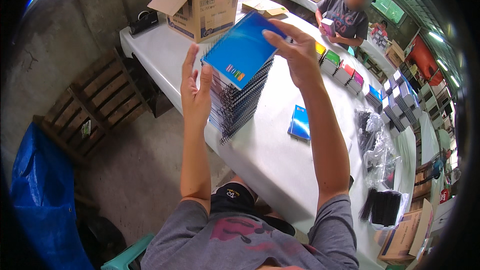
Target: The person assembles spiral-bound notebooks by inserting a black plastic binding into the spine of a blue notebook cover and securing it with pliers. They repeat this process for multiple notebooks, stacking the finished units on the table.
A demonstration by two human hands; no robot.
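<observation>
A blue spiral notebook [247, 47] is at the top of a tall stack of wire-bound notebooks [235, 105]; I cannot tell if it rests there or is held just above. My right hand [298, 55] grips its right edge, thumb on the cover and fingers at the far side. Beside the notebook's left corner, my left hand [196, 92] is upright and open, fingers straight and thumb apart, close to the stack's left side. Another blue notebook [300, 122] lies flat on the white table, near my right forearm.
An open cardboard box [202, 12] stands behind the stack on the white-covered table [270, 152]. Rightward are a row of coloured notebooks [345, 72], piled notebooks [400, 102], clear plastic [377, 145] and black binding coils [382, 207]. Across the table, a person [345, 17] holds notebooks.
</observation>
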